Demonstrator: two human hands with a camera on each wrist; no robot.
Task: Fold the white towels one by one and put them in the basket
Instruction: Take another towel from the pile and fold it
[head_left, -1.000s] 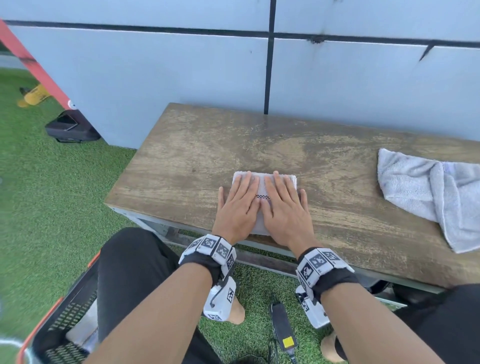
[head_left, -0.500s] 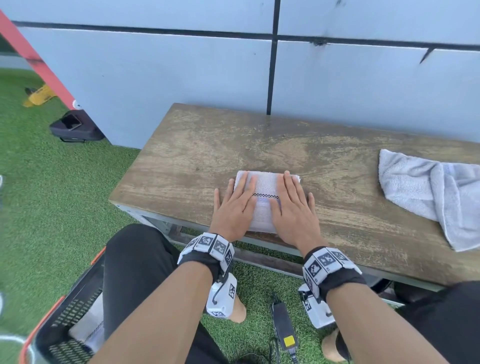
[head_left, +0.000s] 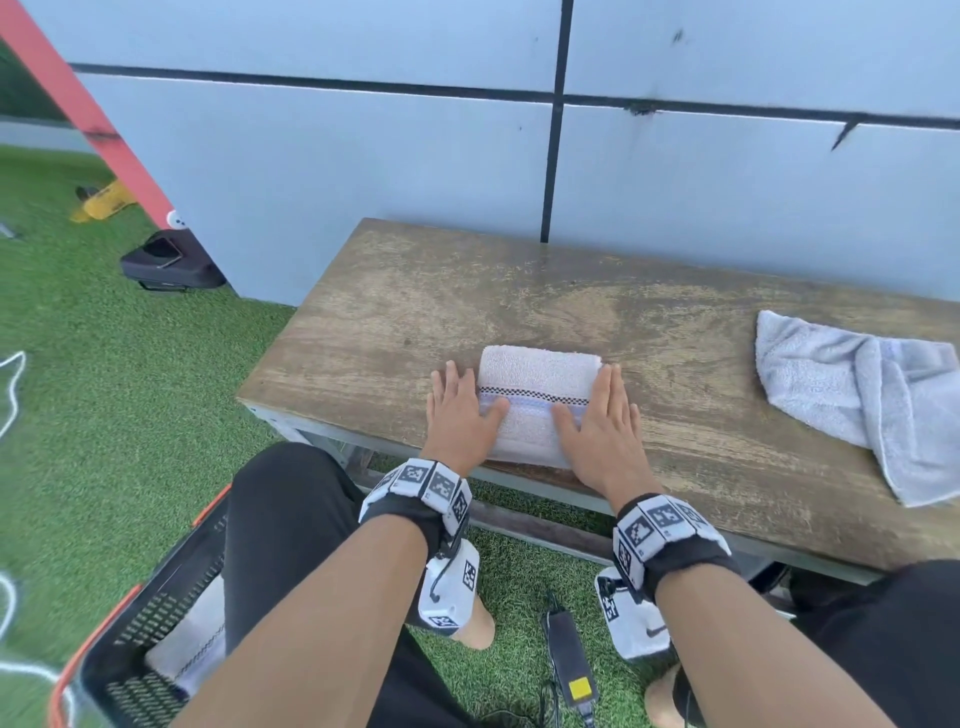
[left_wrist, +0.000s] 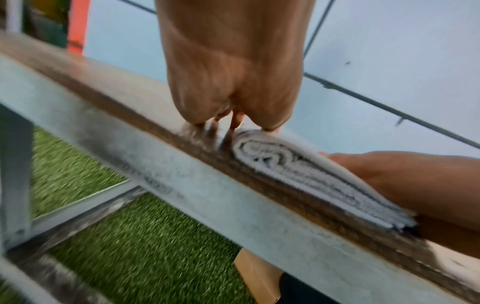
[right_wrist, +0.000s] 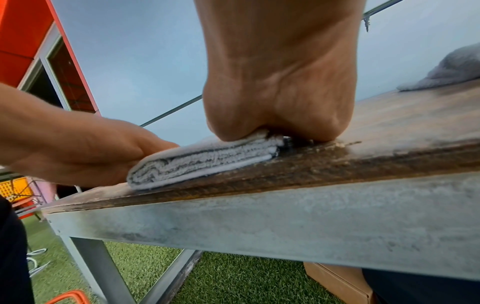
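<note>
A folded white towel (head_left: 537, 395) with a checked stripe lies near the front edge of the wooden table (head_left: 467, 291). My left hand (head_left: 457, 415) lies flat at its left side and my right hand (head_left: 597, 421) at its right side. The fingers are straight on the wood and both thumbs rest on top of the towel. In the left wrist view the towel (left_wrist: 298, 170) shows its stacked layers. The right wrist view shows my palm pressing the towel (right_wrist: 207, 162). A black basket (head_left: 130, 649) with an orange rim stands on the grass at lower left, with a folded towel (head_left: 192, 649) inside.
An unfolded grey-white towel (head_left: 857, 395) lies at the table's right end. A grey panel wall (head_left: 363, 156) closes the back. A power adapter (head_left: 569, 654) lies on the grass between my feet, and a black bag (head_left: 166, 260) sits at far left.
Both hands have slid apart from the middle of the folded towel to its left and right edges, uncovering the striped top. The towel has stayed in place.
</note>
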